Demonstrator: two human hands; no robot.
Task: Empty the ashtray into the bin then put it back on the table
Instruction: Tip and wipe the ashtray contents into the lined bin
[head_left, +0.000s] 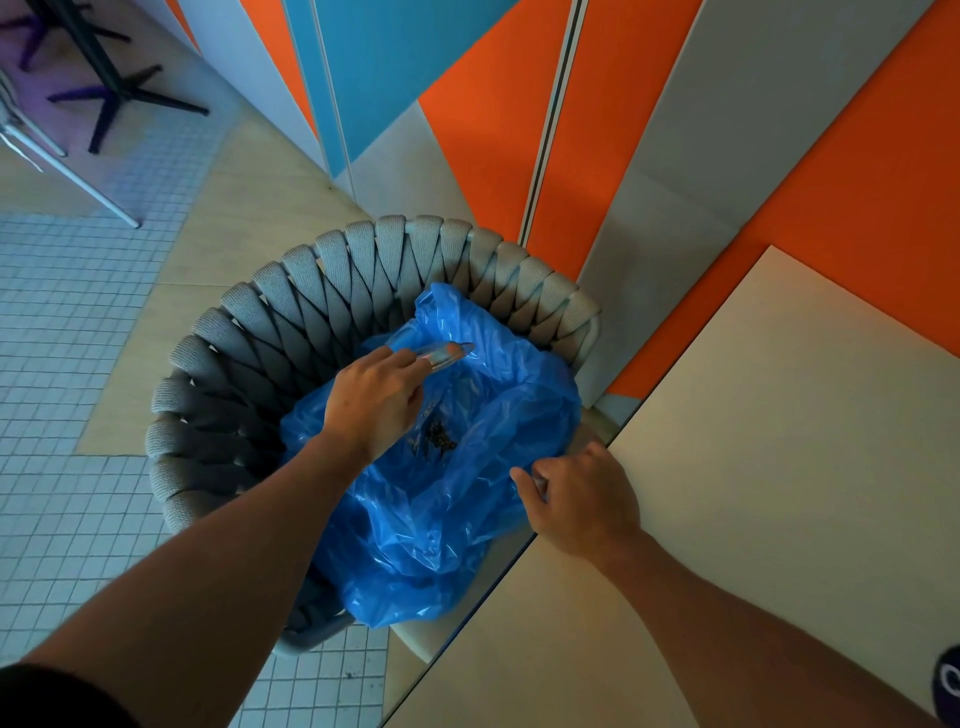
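Two hands: both at work over the bin, one tipping, one steadying the liner.
Left hand (374, 400): closed around a clear glass ashtray (434, 353), fingers over its near side, the dish tilted on edge above the blue bag (467, 499).
Right hand (582, 499): pinching a fold of the bag at its right edge, just beside the near edge of the pale table (779, 467).
Ashtray: over the back half of the bag's mouth, in the left hand's grip, clear of the table; its inside cannot be read through the glass.
Ash (439, 439): a small dark heap lying in the bag's hollow, below and in front of the ashtray.
Bin (244, 353): a woven grey basket on the tiled floor, hard against the table's edge; the bag sits loose in it and spills over the near rim.
Step in hand: the emptying, likely near its end.
Doing it well: keep the dish low over the middle of the hollow, turn it fully mouth-down, give a short shake, and hold the fold taut so the plastic does not sag shut.
Risk: fine ash drifting onto the rim or floor if the dish is lifted while tilted.
Left to do: set the ashtray back on the table.
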